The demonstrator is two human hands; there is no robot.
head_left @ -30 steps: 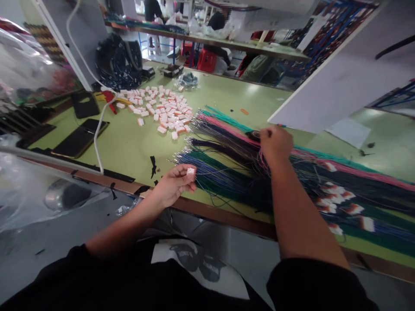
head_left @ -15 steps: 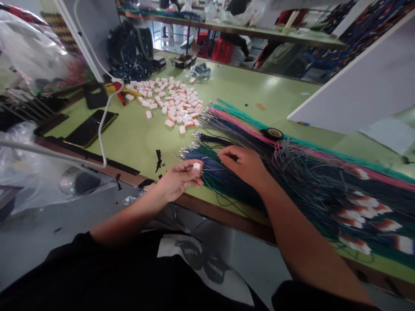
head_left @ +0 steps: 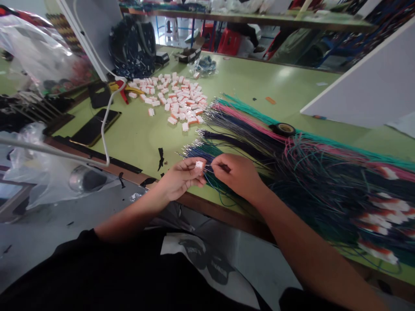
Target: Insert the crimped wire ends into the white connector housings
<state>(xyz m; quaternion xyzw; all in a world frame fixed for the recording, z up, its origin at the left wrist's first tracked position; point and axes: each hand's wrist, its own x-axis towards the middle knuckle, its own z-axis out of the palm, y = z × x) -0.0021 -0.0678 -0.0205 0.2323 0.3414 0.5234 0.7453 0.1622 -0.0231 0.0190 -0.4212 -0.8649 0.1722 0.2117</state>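
Note:
Between the thumb and fingers of my left hand is a white and orange connector housing, held over the table's front edge. My right hand is just to its right, fingers pinched on a thin wire whose end points at the housing. Whether the wire's tip is inside the housing I cannot tell. Below, a few wires hang in a loop from the housing. Behind and under my right hand lie bundles of blue, green, black and pink wires, with metal terminals at their left ends.
Loose connector housings lie heaped at the back left. Left of them are yellow and red pliers and a dark phone. A roll of black tape rests on the wires. At right, wired housings lie together. A white cable crosses the left side.
My right hand has moved down and left to the housing and now pinches a wire beside it. My left hand keeps its hold. The whole view has shifted slightly.

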